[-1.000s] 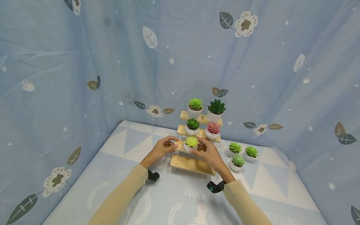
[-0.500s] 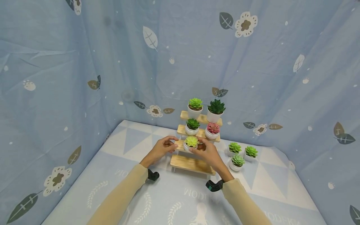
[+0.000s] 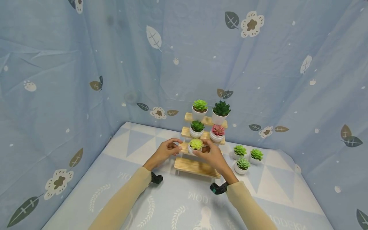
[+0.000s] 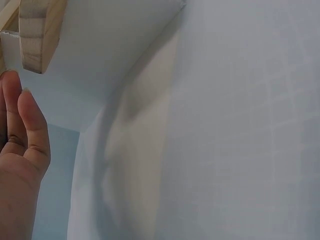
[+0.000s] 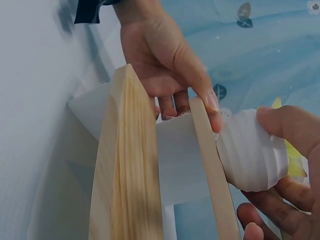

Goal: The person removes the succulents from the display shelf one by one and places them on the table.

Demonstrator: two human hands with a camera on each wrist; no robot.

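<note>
A stepped wooden plant stand (image 3: 196, 168) stands near the back of the table. My right hand (image 3: 212, 156) pinches a ribbed white pot (image 5: 255, 152) with a yellow-green succulent (image 3: 196, 143) between thumb and fingers. This potted succulent sits on the tier second from the bottom, left of its middle. At that tier's left end, my left hand (image 3: 166, 152) grips the board (image 5: 212, 165), thumb on top and fingers at the edge. In the left wrist view, the left fingers (image 4: 34, 125) are close beside the wood.
Higher tiers bear a light green succulent (image 3: 200, 110), a dark green one (image 3: 220, 113), a smaller dark green one (image 3: 196, 128) and a pink one (image 3: 217, 133). Several green potted succulents (image 3: 242, 165) stand on the table (image 3: 281, 182) right of the stand. Patterned blue curtains (image 3: 187, 64) surround it.
My right wrist has shifted very slightly. Both hands keep their holds, and the pot stays in the same place on the tier.
</note>
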